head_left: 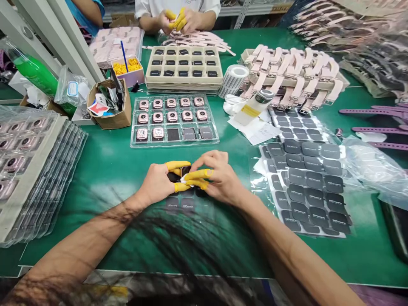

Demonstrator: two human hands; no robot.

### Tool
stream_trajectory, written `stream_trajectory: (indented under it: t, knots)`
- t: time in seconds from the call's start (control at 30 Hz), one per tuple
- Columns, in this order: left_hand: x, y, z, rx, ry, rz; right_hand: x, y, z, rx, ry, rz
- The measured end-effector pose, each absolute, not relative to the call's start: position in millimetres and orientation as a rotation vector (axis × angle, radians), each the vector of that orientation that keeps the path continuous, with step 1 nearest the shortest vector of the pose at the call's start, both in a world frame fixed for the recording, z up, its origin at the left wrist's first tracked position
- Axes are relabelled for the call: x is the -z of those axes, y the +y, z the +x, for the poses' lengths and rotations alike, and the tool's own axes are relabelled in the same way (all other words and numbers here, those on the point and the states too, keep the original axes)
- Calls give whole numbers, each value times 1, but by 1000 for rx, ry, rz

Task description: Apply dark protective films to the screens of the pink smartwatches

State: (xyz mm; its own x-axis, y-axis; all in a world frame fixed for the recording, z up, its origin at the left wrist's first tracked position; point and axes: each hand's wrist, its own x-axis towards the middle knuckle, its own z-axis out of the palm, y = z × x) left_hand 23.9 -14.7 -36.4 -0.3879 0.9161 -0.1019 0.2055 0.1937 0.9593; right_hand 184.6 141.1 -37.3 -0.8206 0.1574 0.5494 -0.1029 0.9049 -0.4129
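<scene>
Near the middle of the green table, my left hand grips a small dark watch case between fingers in yellow finger cots. My right hand, also in yellow cots, pinches a white cloth against the case. Under both hands lies a clear sheet with dark square stickers. Beyond them stands a clear plastic tray with rows of pink-framed watch cases; its front row also holds dark square pieces.
Stacked trays stand at the left, sticker sheets at the right. Farther back are a cardboard box, a beige tray, a label roll, a bottle and pink straps. A co-worker's hands work opposite.
</scene>
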Motion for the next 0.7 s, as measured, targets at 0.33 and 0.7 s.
stream_trajectory:
  t: [0.33, 0.7]
  knots:
    - [35, -14, 25, -1245, 1736, 995, 39, 136, 179, -516, -2359, -106]
    - [35, -14, 26, -1283, 1694, 905, 42, 136, 179, -532, -2349, -129]
